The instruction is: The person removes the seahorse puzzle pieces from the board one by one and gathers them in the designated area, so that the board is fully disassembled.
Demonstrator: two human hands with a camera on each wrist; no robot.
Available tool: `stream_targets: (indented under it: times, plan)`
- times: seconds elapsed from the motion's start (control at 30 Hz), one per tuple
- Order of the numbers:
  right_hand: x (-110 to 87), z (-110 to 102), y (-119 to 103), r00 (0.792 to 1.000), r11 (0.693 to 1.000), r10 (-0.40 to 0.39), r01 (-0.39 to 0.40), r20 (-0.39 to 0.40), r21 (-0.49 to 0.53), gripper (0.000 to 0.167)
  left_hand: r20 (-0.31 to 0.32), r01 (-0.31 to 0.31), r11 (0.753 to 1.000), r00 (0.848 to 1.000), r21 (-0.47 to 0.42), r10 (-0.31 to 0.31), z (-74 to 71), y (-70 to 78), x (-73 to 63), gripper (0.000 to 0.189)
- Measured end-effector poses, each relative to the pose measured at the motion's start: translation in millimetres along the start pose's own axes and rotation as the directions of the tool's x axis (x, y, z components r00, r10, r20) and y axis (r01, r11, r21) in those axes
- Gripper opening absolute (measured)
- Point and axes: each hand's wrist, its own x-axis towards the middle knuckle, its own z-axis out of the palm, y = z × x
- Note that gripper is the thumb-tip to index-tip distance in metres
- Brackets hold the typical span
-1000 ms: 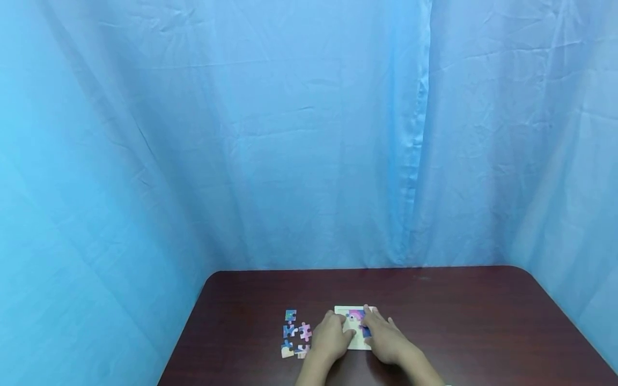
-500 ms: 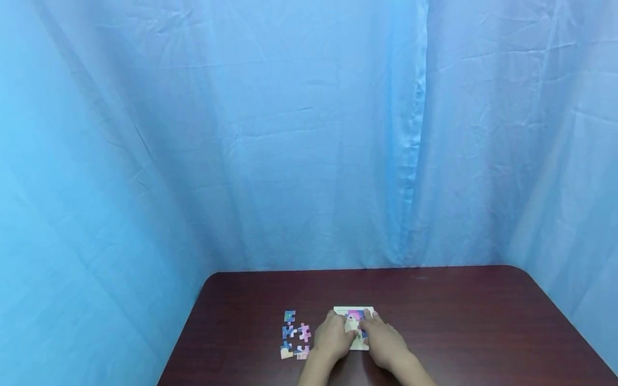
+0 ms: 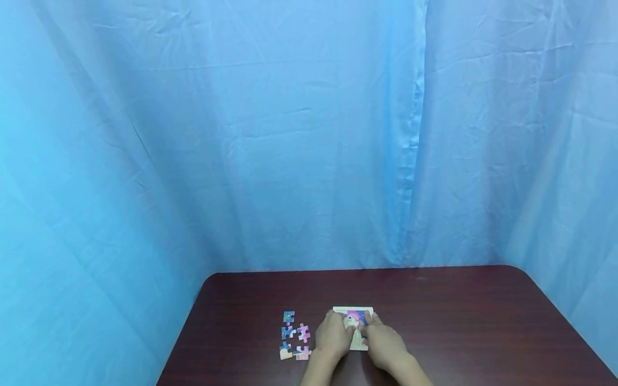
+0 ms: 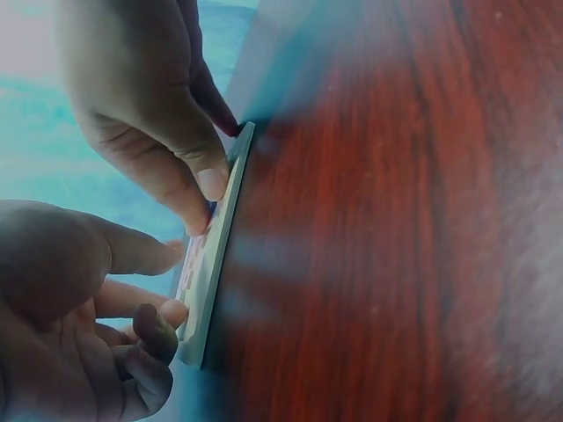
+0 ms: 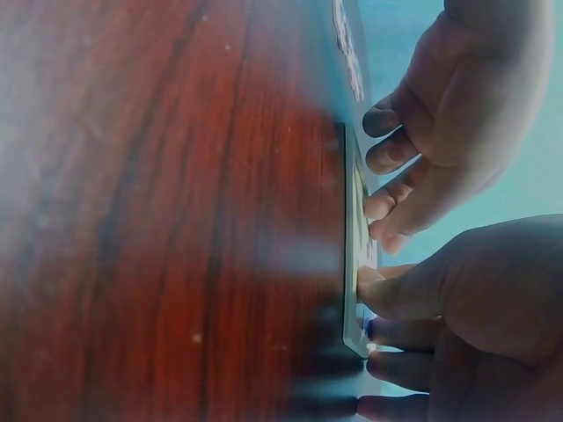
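Head view showed a blue curtain [image 3: 309,134] hung behind a dark reddish-brown worktop [image 3: 458,321]. At the near side of the worktop, both hands worked close together over the puzzle board. The right hand [image 3: 385,343] covered the board's right side with its fingers fairly straight and apart; the right wrist view showed its thumb on the board and other fingers reaching past the edge. It had drawn slightly nearer the left hand over the last second, hiding more of the dark blue area, which suggested a piece there was being pressed or nudged into place. The left hand [image 3: 332,335] lay over the board's left side, thumb and one fingertip touching or just above the surface and the remaining fingers folded; whether it pinched anything, I could not tell.

The puzzle board [image 3: 353,308] lay flat beneath them, pale-rimmed, partly filled, with a pink-and-white picture area [image 3: 354,317] near its far edge. Left of it, apart from the board, five loose pieces [image 3: 303,333] stayed where they had been, so the filling looked unfinished. No brand or label showed, and no writing could be read.
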Motion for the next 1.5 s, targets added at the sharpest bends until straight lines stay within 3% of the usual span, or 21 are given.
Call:
stream_targets:
  times: [0.27, 0.57, 0.87, 1.03, 1.3, 1.5]
  plan:
    - [1.1, -5, 1, 1.000, 1.000, 0.002, -0.003, 0.017, 0.017, 0.035, -0.025, 0.065, 0.991, 0.997, -0.114, -0.068, -4.2, 0.8, 17.2, 0.012]
    - [-0.4, -7, -1, 0.999, 1.000, 0.008, -0.009, 0.035, 0.016, 0.034, -0.022, 0.156, 0.986, 0.987, -0.052, -0.158, -1.8, -0.8, 31.1, 0.031]
    - [0.8, -8, -4, 0.999, 1.000, -0.001, 0.001, 0.036, -0.005, 0.034, -0.033, 0.172, 0.984, 0.984, -0.055, -0.174, 1.6, -6.8, 35.9, 0.036]
    - [1.4, -8, -4, 0.999, 1.000, -0.002, 0.003, 0.038, -0.007, 0.034, 0.001, 0.182, 0.980, 0.983, -0.076, -0.182, -1.1, -8.0, 37.2, 0.034]
    - [0.1, -5, -4, 1.000, 1.000, -0.023, 0.023, 0.007, -0.002, 0.031, 0.021, 0.197, 0.969, 0.980, -0.148, -0.196, -4.5, -8.3, 33.7, 0.032]
    - [0.7, -6, -4, 1.000, 1.000, -0.011, 0.011, 0.029, 0.003, 0.031, 0.026, 0.211, 0.955, 0.977, -0.208, -0.210, -7.6, -6.5, 29.6, 0.024]
